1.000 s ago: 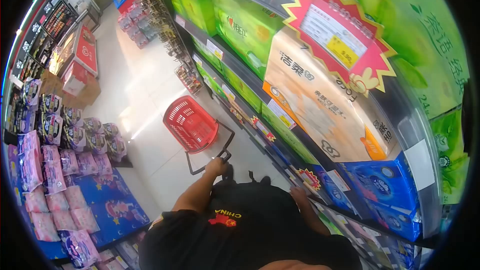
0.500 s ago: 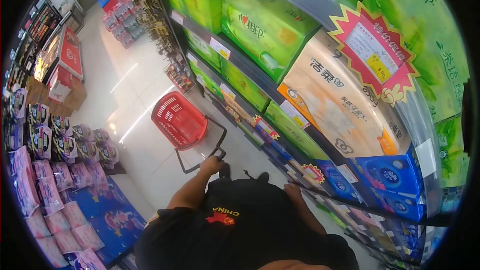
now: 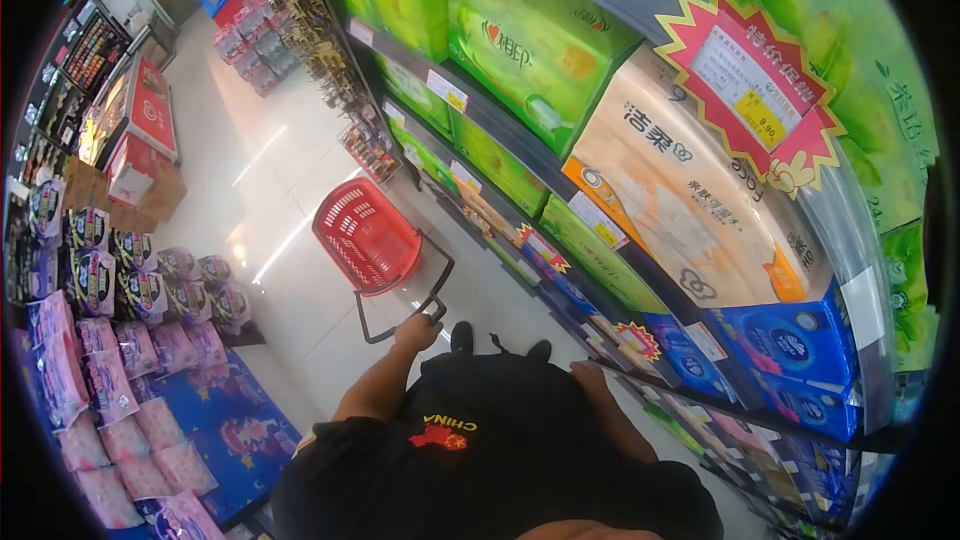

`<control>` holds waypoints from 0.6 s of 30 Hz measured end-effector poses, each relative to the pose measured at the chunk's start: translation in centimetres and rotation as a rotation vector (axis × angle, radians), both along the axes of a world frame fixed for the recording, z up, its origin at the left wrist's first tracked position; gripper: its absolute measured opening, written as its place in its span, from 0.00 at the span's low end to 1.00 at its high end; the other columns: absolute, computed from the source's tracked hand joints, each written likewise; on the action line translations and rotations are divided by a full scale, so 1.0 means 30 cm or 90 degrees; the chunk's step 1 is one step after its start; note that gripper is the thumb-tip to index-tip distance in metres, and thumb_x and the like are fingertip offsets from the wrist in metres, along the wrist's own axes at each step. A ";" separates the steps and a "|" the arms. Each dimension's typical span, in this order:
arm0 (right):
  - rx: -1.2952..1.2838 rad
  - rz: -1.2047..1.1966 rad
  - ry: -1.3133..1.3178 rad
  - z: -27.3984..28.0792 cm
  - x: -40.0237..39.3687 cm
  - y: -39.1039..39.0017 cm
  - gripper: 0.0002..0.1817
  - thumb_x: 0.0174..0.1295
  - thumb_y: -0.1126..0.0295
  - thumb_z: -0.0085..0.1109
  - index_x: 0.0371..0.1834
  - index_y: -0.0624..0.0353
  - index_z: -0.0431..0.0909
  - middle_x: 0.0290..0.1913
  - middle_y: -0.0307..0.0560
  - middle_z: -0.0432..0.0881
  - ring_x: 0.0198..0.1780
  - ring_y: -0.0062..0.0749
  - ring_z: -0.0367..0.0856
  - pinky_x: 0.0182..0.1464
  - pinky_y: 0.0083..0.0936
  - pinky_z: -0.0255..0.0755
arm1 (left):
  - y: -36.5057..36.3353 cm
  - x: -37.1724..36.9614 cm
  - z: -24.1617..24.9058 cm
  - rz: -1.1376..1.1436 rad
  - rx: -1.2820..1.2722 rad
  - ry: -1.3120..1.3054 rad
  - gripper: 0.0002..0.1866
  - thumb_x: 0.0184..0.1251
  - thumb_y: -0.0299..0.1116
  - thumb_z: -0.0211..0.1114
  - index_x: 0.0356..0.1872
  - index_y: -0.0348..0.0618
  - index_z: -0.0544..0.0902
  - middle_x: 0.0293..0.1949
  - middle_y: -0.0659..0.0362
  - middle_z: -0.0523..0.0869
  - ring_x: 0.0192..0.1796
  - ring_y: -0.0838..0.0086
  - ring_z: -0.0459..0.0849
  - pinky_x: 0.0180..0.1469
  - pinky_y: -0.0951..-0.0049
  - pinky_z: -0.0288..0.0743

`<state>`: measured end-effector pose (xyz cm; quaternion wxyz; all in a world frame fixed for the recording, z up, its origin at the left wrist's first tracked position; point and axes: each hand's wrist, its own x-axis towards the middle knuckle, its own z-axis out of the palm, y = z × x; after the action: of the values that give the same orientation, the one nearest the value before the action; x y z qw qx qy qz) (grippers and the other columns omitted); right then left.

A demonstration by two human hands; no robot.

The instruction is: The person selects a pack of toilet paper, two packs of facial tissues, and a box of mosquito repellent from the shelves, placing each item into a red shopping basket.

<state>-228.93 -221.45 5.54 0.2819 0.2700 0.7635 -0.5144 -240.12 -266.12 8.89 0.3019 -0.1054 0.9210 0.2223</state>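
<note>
One red basket [image 3: 366, 236], its handle gripped by the left hand [image 3: 417, 331]; right hand [image 3: 586, 372] state unclear.

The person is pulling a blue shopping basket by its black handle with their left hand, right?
Not quite. The head view shows the shopping basket is red, not blue. The left hand does grip its black handle.
</note>
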 end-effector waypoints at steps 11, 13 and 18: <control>-0.114 -0.071 -0.094 -0.054 -0.103 0.055 0.19 0.65 0.55 0.60 0.48 0.60 0.79 0.38 0.44 0.82 0.33 0.27 0.82 0.34 0.29 0.77 | 0.036 0.028 0.032 0.032 -0.020 -0.009 0.28 0.63 0.58 0.60 0.45 0.41 0.88 0.48 0.41 0.87 0.54 0.46 0.84 0.58 0.51 0.76; -0.120 -0.081 -0.099 -0.065 -0.117 0.063 0.19 0.65 0.55 0.61 0.48 0.60 0.79 0.38 0.44 0.83 0.33 0.27 0.82 0.32 0.28 0.77 | 0.040 0.022 0.025 0.042 -0.024 -0.012 0.29 0.63 0.58 0.60 0.45 0.40 0.88 0.47 0.41 0.87 0.54 0.46 0.84 0.58 0.51 0.76; -0.103 -0.085 -0.110 -0.060 -0.149 0.093 0.18 0.65 0.56 0.61 0.46 0.59 0.80 0.35 0.42 0.82 0.31 0.26 0.81 0.30 0.26 0.75 | 0.068 0.000 -0.005 0.057 -0.018 0.019 0.28 0.64 0.58 0.61 0.43 0.40 0.88 0.46 0.40 0.87 0.53 0.44 0.85 0.56 0.50 0.77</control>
<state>-233.40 -218.67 3.73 0.3324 0.3396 0.6730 -0.5668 -240.12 -264.09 8.75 0.2766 -0.1472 0.9228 0.2241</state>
